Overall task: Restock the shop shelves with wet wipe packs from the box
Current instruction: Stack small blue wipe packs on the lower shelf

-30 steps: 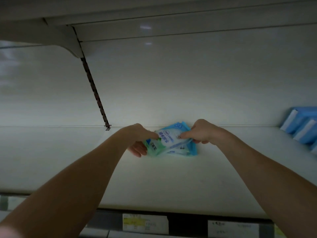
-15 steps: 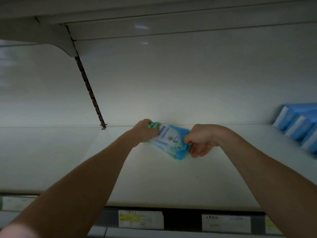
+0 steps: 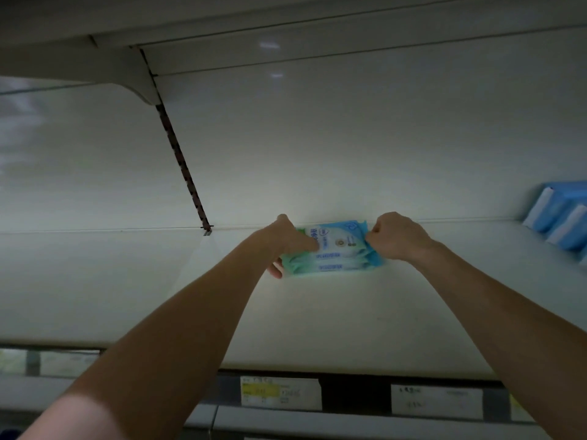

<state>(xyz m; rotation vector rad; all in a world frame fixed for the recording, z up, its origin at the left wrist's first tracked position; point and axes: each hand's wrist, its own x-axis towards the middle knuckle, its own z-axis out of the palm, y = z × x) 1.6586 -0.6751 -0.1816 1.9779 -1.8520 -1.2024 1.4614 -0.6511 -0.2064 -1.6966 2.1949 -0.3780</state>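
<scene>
While left hand [image 3: 287, 241] and right hand [image 3: 397, 238] grip them, wipe packs [image 3: 340, 250] (stacked) sit shelved.

Glossy plastic wipe packs [image 3: 333, 249]; smooth matt shelf [image 3: 317, 319]

Soft blue-green plastic wet wipe packs [image 3: 340, 249] stacked far back on the flat pale metal shelf [image 3: 317, 319]
The left hand [image 3: 286, 239] grips their left end, the right hand [image 3: 397, 236] their right; blue-and-white cartons [image 3: 559, 214] sit well right, paper price labels [image 3: 279, 393] on the front edge.

The stack of blue-and-green plastic wet wipe packs [image 3: 333, 249], tilted half a second ago, now lies level at frame centre against the back wall.
</scene>
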